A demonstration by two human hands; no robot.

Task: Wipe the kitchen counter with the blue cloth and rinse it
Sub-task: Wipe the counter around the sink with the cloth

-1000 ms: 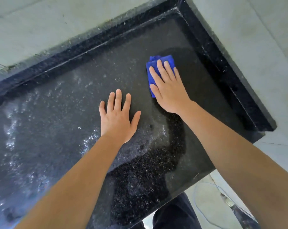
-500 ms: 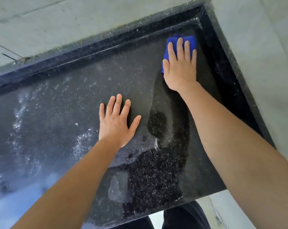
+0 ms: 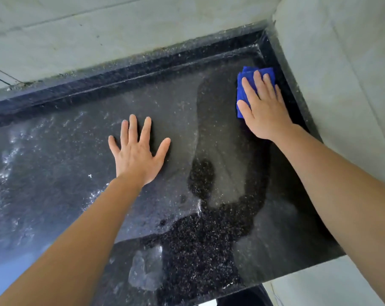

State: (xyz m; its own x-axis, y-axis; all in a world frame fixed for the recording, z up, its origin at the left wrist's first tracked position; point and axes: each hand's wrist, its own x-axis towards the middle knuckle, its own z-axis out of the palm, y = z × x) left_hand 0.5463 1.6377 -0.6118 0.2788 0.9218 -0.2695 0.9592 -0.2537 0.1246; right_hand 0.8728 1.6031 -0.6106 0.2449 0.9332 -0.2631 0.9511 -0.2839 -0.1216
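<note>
Mostly under the flat right hand (image 3: 264, 111), the blue cloth (image 3: 248, 71).

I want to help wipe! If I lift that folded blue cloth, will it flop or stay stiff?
Probably flop: the folded blue cloth shows soft, layered edges beside the right hand pressing it. It likely slides easily, since the dark speckled stone counter looks wet.

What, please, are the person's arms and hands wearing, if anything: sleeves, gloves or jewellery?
The left hand and right hand are ungloved, with no rings visible, and both forearms are bare up to the frame edge: no sleeve, watch or wristband in view.
</note>
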